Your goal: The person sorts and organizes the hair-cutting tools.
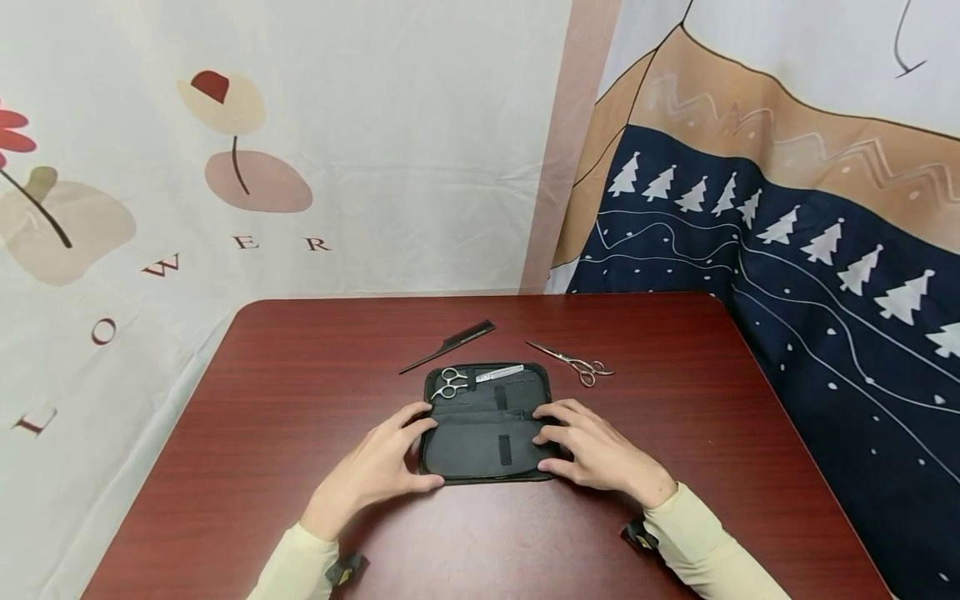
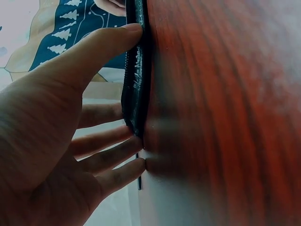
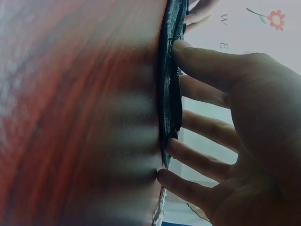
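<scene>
Case (image 1: 467, 451) lies unfolded and flat on the surface (image 1: 300, 375), scissors (image 1: 500, 374) strapped in its far half. Left hand (image 1: 379, 463) and right hand (image 1: 604, 446), fingers spread wide, touch its left and right edges. Beyond lie a comb (image 1: 468, 335) and, to the right, second scissors (image 1: 573, 361).

Left hand (image 1: 377, 463), right hand (image 1: 602, 448), fingers (image 3: 200, 158) spread, lightly bent, sleeved forearms (image 1: 296, 562) angled inward

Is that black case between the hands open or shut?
Open: the case lies spread on the table, its inner straps showing and one pair of scissors lying inside.
</scene>
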A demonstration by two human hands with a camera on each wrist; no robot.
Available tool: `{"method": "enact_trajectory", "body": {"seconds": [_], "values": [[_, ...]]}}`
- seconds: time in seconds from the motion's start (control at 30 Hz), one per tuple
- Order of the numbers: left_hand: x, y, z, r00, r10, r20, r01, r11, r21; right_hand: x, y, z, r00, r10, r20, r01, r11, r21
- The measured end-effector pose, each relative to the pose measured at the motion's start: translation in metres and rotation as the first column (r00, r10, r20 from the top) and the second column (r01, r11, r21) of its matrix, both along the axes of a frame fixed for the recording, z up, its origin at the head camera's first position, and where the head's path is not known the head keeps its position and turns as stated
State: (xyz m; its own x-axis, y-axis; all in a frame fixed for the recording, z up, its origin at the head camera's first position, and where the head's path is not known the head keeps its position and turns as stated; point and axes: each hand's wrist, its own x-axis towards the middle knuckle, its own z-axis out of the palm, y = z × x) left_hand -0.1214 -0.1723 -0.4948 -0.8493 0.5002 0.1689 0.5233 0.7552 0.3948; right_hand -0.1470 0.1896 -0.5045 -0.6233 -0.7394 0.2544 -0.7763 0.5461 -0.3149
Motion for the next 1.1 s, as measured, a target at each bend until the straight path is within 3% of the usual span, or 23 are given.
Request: {"method": "enact_trajectory", "body": {"seconds": [0.53, 0.93, 1.1], "values": [[-0.003, 0.001, -0.001, 1.0, 0.013, 0.022, -0.012, 1.0, -0.025, 0.001, -0.002, 0.002, 1.0, 0.006, -0.023, -0.006, 1.0, -0.003], [-0.002, 0.002, -0.001, 1.0, 0.007, 0.024, -0.006, 1.0, -0.018, 0.005, -0.003, 0.008, 0.999, -0.001, -0.036, 0.003, 0.998, 0.065], [-0.003, 0.001, -0.002, 0.999, 0.015, 0.035, -0.014, 1.0, -0.024, 0.004, -0.002, 0.012, 0.999, -0.007, -0.044, 0.008, 0.999, 0.034]]}}
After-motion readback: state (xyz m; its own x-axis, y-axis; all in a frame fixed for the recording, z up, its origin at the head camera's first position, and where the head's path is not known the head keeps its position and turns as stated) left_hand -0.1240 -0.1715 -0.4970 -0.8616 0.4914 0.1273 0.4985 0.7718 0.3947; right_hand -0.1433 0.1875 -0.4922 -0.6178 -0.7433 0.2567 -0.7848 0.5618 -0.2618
